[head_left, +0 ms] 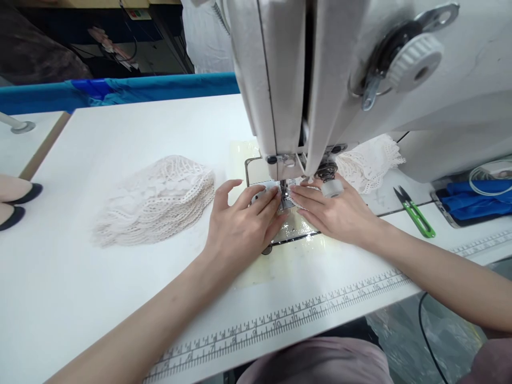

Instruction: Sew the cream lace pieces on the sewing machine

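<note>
Sewing wkshop: industrial sewing machine, lace stack, thread snips.

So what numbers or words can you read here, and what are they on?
"7", "8", "9", "10", "11", "12": on the ruler strip along the front edge of the table.
Its other numbers, left and right: too blurred to read.
Red and green label at the top: too small to read.
Sewing machine: no text visible.

needle — hidden behind machine head
</note>
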Demonstrator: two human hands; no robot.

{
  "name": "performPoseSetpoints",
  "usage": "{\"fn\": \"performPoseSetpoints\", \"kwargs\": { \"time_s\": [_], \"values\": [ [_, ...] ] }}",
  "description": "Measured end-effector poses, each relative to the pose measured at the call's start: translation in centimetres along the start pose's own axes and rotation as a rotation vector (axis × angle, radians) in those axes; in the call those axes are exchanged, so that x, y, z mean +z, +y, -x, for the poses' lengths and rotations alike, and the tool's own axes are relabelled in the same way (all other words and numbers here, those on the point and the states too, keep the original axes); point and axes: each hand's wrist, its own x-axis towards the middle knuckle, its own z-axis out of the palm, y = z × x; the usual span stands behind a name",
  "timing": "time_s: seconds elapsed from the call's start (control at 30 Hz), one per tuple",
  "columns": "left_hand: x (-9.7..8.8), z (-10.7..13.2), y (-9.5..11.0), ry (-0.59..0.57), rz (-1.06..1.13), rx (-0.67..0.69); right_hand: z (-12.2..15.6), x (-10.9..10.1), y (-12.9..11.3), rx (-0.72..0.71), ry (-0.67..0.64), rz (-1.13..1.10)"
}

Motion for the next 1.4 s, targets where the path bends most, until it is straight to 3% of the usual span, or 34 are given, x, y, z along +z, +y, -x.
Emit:
{"fn": "performPoseSetpoints", "kwargs": {
  "time_s": [0.43, 0.6, 0.8, 1.0, 1.2, 1.4],
  "values": [
    [0.1, 0.1, -0.1, 0.012, -0.013, 0.002, 0.1, 0.0, 0.1, 0.016, -0.009, -0.023],
    [-0.3, 0.0, 0.6, 0.064, -0.065, 0.034, -0.1, -0.1, 0.7, 0.095, -0.017, -0.076],
    [-0.9, -0.2, 1.2, -0.053, 0.111, 0.098, -0.5, -0.1, 1.5, 0.119, -0.051, -0.029],
    [-2.5, 0.0, -0.5, 0.112, -0.175, 0.058, -0.3, -1.3, 1.7, 0.127, -0.036, 0.005],
    [-1.6, 0.4, 2.7, -0.077, 0.093, 0.041, -0.2, 0.0, 2.0, 0.091, -0.113, -0.033],
    [-1.4, 0.7, 3.6, -0.107, 0.115, 0.063, -0.7, 1.2, 2.0, 0.134, -0.137, -0.104]
  ]
}}
